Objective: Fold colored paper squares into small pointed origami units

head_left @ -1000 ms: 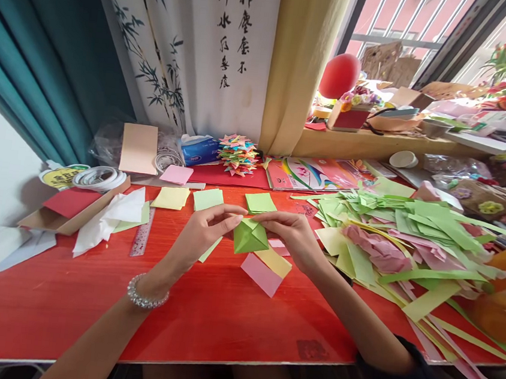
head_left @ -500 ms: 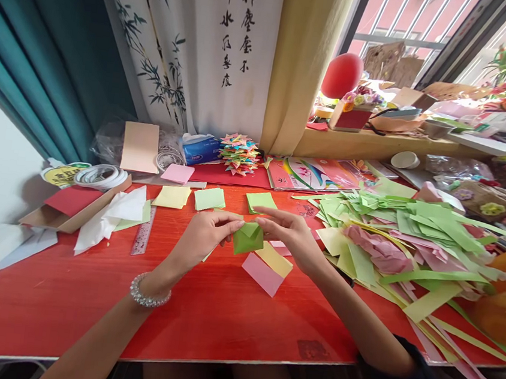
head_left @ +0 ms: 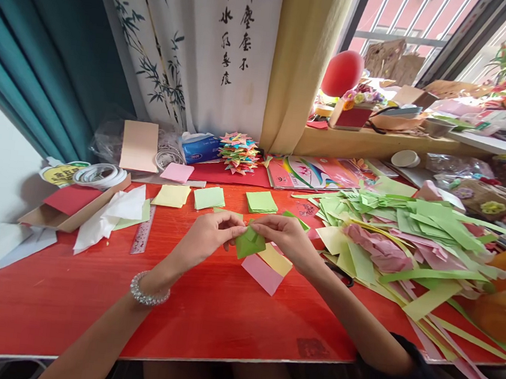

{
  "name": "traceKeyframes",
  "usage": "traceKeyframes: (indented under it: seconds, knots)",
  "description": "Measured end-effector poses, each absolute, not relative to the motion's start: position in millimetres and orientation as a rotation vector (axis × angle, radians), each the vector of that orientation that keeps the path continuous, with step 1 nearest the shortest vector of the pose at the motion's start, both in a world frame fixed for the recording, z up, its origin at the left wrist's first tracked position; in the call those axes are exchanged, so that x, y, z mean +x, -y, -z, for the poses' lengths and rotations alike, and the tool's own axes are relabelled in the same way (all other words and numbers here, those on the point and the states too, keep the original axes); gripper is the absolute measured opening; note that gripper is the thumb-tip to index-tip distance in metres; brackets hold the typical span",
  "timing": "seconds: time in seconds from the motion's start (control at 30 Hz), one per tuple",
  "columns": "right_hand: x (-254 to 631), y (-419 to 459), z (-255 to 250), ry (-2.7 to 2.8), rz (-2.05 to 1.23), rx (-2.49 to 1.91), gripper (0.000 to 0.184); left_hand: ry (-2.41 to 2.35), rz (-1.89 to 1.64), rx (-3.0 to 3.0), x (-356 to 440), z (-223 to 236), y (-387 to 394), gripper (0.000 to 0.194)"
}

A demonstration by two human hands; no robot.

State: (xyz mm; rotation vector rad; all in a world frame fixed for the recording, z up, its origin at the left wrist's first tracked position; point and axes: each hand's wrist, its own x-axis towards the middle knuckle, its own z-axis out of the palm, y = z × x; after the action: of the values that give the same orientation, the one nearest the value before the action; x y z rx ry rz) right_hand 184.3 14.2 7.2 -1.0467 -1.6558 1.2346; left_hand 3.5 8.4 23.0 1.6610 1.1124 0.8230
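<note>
A small folded green paper (head_left: 249,244) is held up over the red table (head_left: 204,311). My left hand (head_left: 212,234) pinches its upper left edge between thumb and fingers. On the upper right edge, my right hand (head_left: 285,235) grips it the same way, fingertips close to those of the left. Just below and behind lie a pink paper (head_left: 263,274) and a yellow paper (head_left: 276,259), partly covered by the green one. Beyond my hands sit stacks of square paper: bright green (head_left: 261,202), pale green (head_left: 209,198) and yellow (head_left: 171,195).
Green, yellow and pink paper strips (head_left: 411,230) pile up on the right. A clear ruler (head_left: 141,235), white tissue (head_left: 112,214) and cardboard tray (head_left: 72,213) lie left. At the back stand a colourful folded-paper ball (head_left: 239,153) and a blue tissue pack (head_left: 200,149).
My right hand's fingers, stretched out before, have closed onto the green paper. The paper is tilted and slightly farther right, with both hands' fingertips nearer each other.
</note>
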Motion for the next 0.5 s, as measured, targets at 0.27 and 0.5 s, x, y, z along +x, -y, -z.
traceKeyframes:
  seconds: [0.27,0.5]
  knots:
    - [187.2,-15.3,-11.6,1.676,-1.269,-1.059,0.031,-1.139,-0.839,1.556,4.5,-25.5,-8.9,0.02]
    - [187.1,-16.0,-7.7,1.769,-1.132,-1.104,0.029,-1.188,-0.781,1.672,4.0,-20.9,-10.2,0.025]
